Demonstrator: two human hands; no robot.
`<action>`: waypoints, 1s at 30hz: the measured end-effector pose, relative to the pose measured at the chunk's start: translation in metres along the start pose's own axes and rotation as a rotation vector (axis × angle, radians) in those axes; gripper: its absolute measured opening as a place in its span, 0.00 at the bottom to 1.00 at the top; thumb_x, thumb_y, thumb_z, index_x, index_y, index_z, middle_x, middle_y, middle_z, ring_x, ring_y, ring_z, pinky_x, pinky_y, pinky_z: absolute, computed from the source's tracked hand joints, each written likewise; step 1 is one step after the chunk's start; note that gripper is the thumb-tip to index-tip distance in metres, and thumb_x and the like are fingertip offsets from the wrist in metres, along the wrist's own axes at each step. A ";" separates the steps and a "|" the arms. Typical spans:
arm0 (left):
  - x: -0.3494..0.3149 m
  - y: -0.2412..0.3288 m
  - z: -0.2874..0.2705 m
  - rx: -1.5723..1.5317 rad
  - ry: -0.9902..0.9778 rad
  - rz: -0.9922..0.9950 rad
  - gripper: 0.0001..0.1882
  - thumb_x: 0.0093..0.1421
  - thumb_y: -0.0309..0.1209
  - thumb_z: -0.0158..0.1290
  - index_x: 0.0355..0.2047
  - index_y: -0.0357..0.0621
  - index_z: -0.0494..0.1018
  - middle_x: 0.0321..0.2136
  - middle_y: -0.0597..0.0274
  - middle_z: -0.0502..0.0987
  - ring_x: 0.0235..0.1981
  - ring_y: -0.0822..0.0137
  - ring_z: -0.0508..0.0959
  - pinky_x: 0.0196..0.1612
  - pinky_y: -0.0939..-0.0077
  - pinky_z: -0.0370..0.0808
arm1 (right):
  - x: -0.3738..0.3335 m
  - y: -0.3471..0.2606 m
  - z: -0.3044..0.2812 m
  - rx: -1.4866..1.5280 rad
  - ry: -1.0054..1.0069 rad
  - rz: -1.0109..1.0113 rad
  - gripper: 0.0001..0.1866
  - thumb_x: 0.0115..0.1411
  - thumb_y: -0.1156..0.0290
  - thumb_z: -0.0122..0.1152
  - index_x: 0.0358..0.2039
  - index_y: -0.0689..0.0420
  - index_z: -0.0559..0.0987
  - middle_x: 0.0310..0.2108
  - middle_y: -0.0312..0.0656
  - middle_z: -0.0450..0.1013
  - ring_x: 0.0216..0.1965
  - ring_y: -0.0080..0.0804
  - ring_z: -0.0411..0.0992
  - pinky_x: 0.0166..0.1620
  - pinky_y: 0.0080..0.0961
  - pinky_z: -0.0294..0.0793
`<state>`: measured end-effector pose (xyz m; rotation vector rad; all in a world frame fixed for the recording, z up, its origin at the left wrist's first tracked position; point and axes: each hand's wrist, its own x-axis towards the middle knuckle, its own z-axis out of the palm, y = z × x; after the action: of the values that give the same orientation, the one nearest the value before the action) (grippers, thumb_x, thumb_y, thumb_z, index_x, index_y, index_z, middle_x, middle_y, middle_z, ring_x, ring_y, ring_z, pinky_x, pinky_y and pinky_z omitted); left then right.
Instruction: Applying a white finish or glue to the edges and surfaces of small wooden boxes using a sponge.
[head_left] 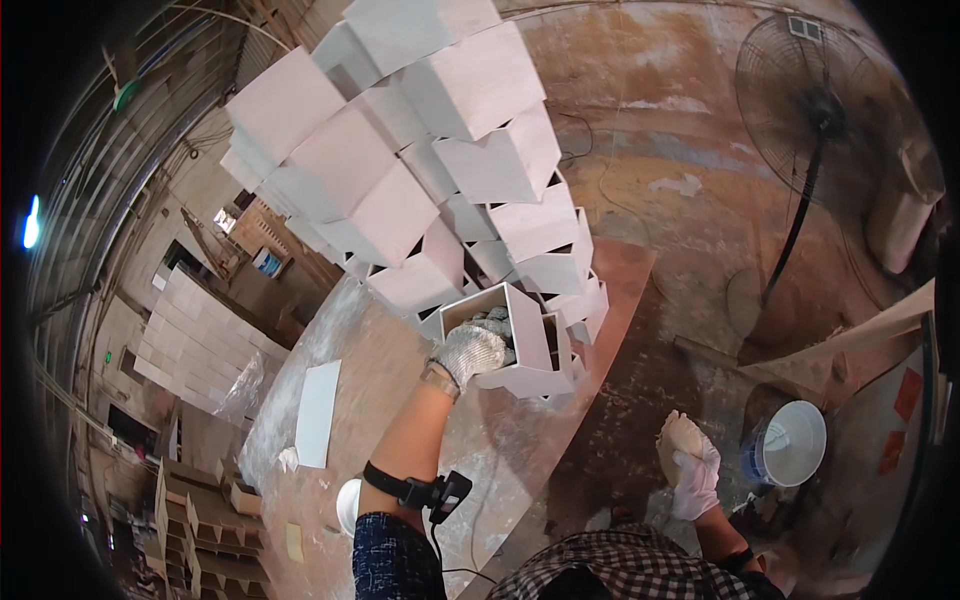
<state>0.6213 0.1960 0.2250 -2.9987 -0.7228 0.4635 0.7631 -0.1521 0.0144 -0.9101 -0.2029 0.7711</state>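
My left hand [468, 352], in a grey knit glove, reaches into an open-fronted white box [532, 335] at the foot of a tall stack. Its fingers are closed on the box's edge, partly hidden by the box wall. My right hand [697, 478], in a white glove, is held low on the right, away from the stack. Closed in it is a beige, flat-looking pad [682, 436], whose exact kind I cannot make out. Many similar white boxes [480, 80] are piled, tilted, above and behind the one at my left hand.
The boxes stand on a worn tabletop [400, 395]. On it lie a white panel [318, 415] and, near my left arm, a white round container [349, 505]. A white bucket [793, 444] is at the right, with a pedestal fan [822, 115] behind. Brown open-celled units [205, 520] stand lower left.
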 end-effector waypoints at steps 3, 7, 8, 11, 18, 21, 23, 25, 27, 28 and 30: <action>0.016 0.000 0.004 0.022 -0.005 0.029 0.22 0.55 0.40 0.48 0.51 0.51 0.71 0.48 0.50 0.74 0.46 0.52 0.76 0.51 0.60 0.71 | 0.001 0.001 -0.014 -0.034 0.035 0.011 0.29 0.45 0.82 0.49 0.53 0.65 0.69 0.48 0.43 0.70 0.48 0.35 0.71 0.54 0.30 0.70; 0.034 0.006 0.002 0.170 -0.085 0.077 0.21 0.53 0.40 0.49 0.46 0.48 0.74 0.42 0.49 0.77 0.42 0.50 0.78 0.48 0.59 0.73 | 0.002 -0.003 -0.019 0.035 0.097 0.012 0.30 0.44 0.84 0.49 0.53 0.64 0.70 0.48 0.44 0.70 0.49 0.36 0.70 0.53 0.31 0.72; 0.033 0.011 -0.006 0.108 -0.071 0.104 0.20 0.53 0.39 0.49 0.44 0.46 0.75 0.42 0.47 0.77 0.42 0.51 0.78 0.48 0.60 0.73 | 0.003 -0.003 -0.021 0.037 0.100 0.011 0.30 0.44 0.84 0.49 0.53 0.64 0.70 0.48 0.44 0.70 0.49 0.36 0.70 0.53 0.31 0.72; 0.040 0.011 -0.011 0.079 -0.117 0.113 0.19 0.52 0.38 0.48 0.41 0.43 0.76 0.42 0.46 0.77 0.42 0.51 0.78 0.48 0.60 0.73 | 0.002 0.000 -0.026 0.048 0.135 0.015 0.31 0.43 0.85 0.50 0.53 0.63 0.70 0.48 0.43 0.70 0.48 0.37 0.71 0.53 0.32 0.72; 0.045 0.003 -0.013 0.166 -0.194 0.157 0.19 0.52 0.36 0.47 0.42 0.43 0.76 0.43 0.45 0.76 0.44 0.52 0.77 0.50 0.61 0.72 | -0.006 0.002 -0.033 0.113 0.117 0.032 0.30 0.43 0.86 0.52 0.52 0.65 0.69 0.48 0.42 0.70 0.47 0.36 0.71 0.54 0.33 0.72; 0.039 0.003 -0.014 0.150 -0.177 0.073 0.19 0.53 0.36 0.47 0.44 0.44 0.75 0.44 0.47 0.76 0.45 0.52 0.77 0.50 0.61 0.72 | -0.006 0.003 -0.029 0.154 0.108 0.049 0.30 0.43 0.86 0.52 0.52 0.67 0.69 0.48 0.43 0.70 0.48 0.36 0.71 0.54 0.32 0.71; 0.033 0.009 -0.025 0.096 -0.131 0.038 0.20 0.54 0.36 0.47 0.45 0.44 0.74 0.45 0.48 0.76 0.45 0.53 0.77 0.51 0.61 0.72 | -0.006 0.002 -0.030 0.210 0.108 0.049 0.31 0.43 0.86 0.52 0.52 0.67 0.68 0.48 0.43 0.71 0.48 0.36 0.71 0.55 0.31 0.71; 0.018 0.005 -0.040 0.060 0.081 0.203 0.16 0.58 0.38 0.47 0.46 0.50 0.72 0.41 0.54 0.78 0.42 0.54 0.78 0.48 0.60 0.73 | -0.004 0.002 -0.033 0.063 0.116 0.044 0.31 0.43 0.86 0.51 0.53 0.66 0.68 0.47 0.43 0.71 0.47 0.36 0.72 0.54 0.30 0.71; -0.008 0.013 -0.055 -0.101 0.243 0.168 0.17 0.63 0.39 0.46 0.50 0.51 0.71 0.46 0.57 0.76 0.50 0.59 0.73 0.54 0.69 0.69 | -0.003 -0.003 -0.023 0.057 0.097 0.072 0.31 0.42 0.86 0.50 0.53 0.66 0.68 0.47 0.44 0.71 0.47 0.36 0.72 0.53 0.31 0.71; -0.019 0.015 -0.057 -0.341 0.340 0.192 0.17 0.63 0.38 0.47 0.51 0.47 0.71 0.48 0.56 0.74 0.51 0.60 0.72 0.55 0.70 0.68 | -0.002 -0.004 -0.019 0.055 0.085 0.092 0.32 0.42 0.85 0.49 0.53 0.66 0.68 0.48 0.44 0.71 0.47 0.36 0.72 0.52 0.31 0.72; -0.040 0.022 -0.049 -0.590 0.442 0.214 0.18 0.63 0.37 0.48 0.51 0.44 0.71 0.50 0.55 0.73 0.52 0.61 0.72 0.55 0.70 0.67 | 0.000 0.000 -0.021 0.066 0.046 0.081 0.32 0.42 0.85 0.49 0.53 0.66 0.68 0.48 0.45 0.71 0.46 0.37 0.72 0.52 0.32 0.72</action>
<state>0.6112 0.1603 0.2811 -3.5280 -0.5745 -0.5008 0.7727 -0.1658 0.0017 -0.8761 -0.1005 0.8262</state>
